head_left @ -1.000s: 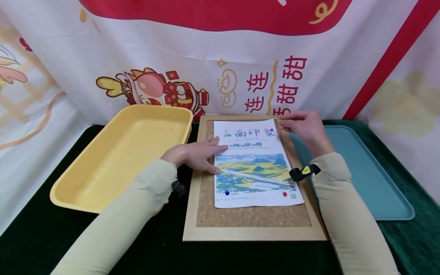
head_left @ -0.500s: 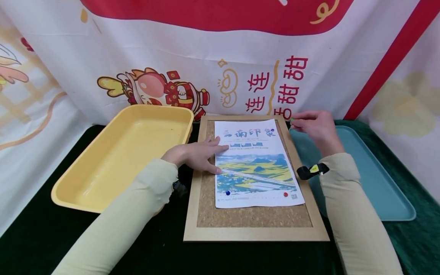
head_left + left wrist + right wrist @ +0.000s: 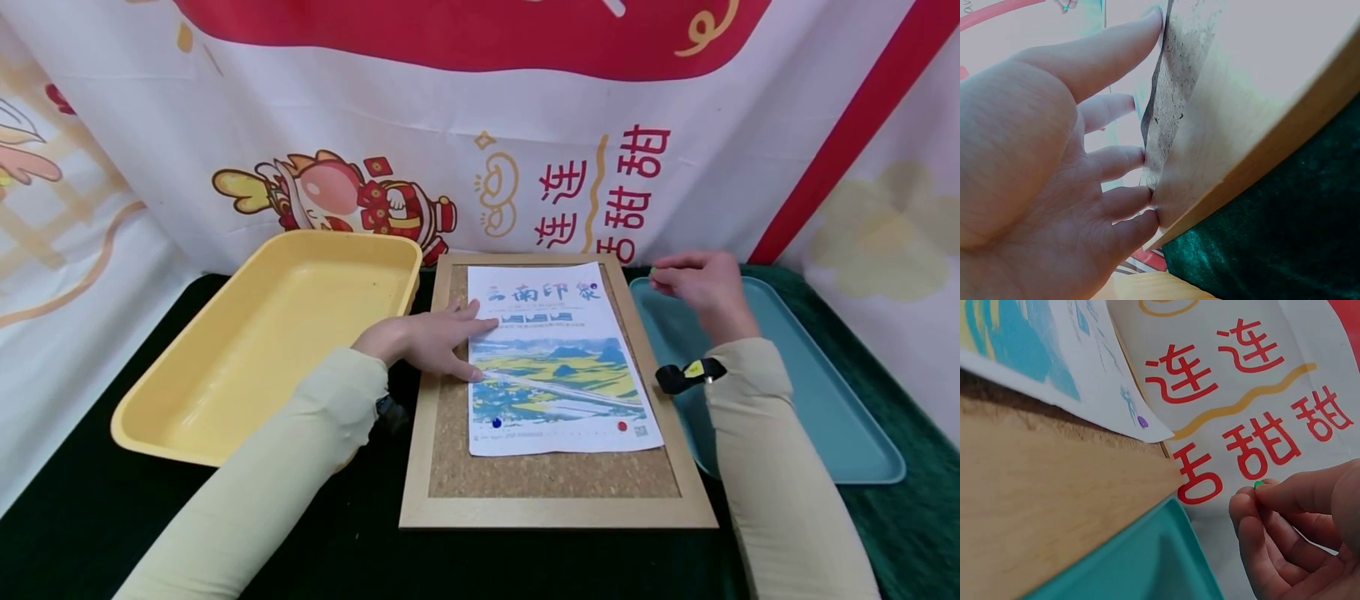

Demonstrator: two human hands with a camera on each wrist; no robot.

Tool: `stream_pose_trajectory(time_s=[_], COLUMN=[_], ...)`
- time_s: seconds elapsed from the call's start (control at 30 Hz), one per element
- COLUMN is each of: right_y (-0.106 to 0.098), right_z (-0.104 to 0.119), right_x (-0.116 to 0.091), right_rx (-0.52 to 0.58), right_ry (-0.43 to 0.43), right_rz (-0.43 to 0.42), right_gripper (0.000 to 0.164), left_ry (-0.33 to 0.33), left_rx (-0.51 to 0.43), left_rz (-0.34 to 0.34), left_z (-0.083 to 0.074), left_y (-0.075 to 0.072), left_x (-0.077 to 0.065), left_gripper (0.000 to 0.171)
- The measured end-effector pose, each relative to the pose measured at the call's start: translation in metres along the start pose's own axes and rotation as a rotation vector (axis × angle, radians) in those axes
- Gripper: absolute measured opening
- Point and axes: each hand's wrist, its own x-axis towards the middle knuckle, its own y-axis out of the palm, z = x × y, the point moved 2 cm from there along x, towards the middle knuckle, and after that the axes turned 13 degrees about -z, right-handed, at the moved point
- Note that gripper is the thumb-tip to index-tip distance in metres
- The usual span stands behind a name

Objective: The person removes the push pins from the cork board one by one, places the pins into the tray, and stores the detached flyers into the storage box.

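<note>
A framed corkboard [image 3: 555, 478] lies on the table with a printed landscape sheet [image 3: 558, 379] on it. A blue push pin [image 3: 497, 422], a red push pin [image 3: 622, 426] and a purple push pin [image 3: 593, 286] stand in the sheet at three corners. My left hand [image 3: 431, 340] rests with spread fingers on the sheet's left edge and the board's frame. Between thumb and forefinger, my right hand [image 3: 707, 287] pinches a small green push pin [image 3: 1259, 484], mostly hidden by the fingertips. That hand is over the far end of the blue tray, right of the board.
A deep yellow tray [image 3: 247, 358] stands left of the board. The flat blue tray [image 3: 817, 417] lies on the right, close beside the board's frame. Dark green cloth [image 3: 300, 554] covers the table, and a printed white curtain [image 3: 420, 108] hangs behind it.
My right hand has moved right, from the board's upper right corner to over the blue tray, still pinching the green push pin. The left hand has stayed on the sheet.
</note>
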Motion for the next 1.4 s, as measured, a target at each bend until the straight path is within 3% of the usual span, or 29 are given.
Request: stream_pose_trajectory(time_s=[0.53,0.77,1.4], right_y=[-0.001,-0.001,-0.003], right_z=[-0.025,-0.035,-0.048], right_x=[0.013,0.017,0.021], right_rx=[-0.089,-0.128,-0.131], right_ry=[0.129,0.128,0.116], right_rz=[-0.004,0.028,0.006], right_gripper=[0.047,0.048,0.046], left_ry=[0.010,0.010,0.000], left_rx=[-0.019,-0.024,-0.019], left_rz=[-0.005,-0.001,0.004], left_z=[0.002,0.002,-0.001], left_y=[0.000,-0.001,0.001], left_x=[-0.002,-0.003,-0.002], left_gripper=[0.085,0.085,0.085])
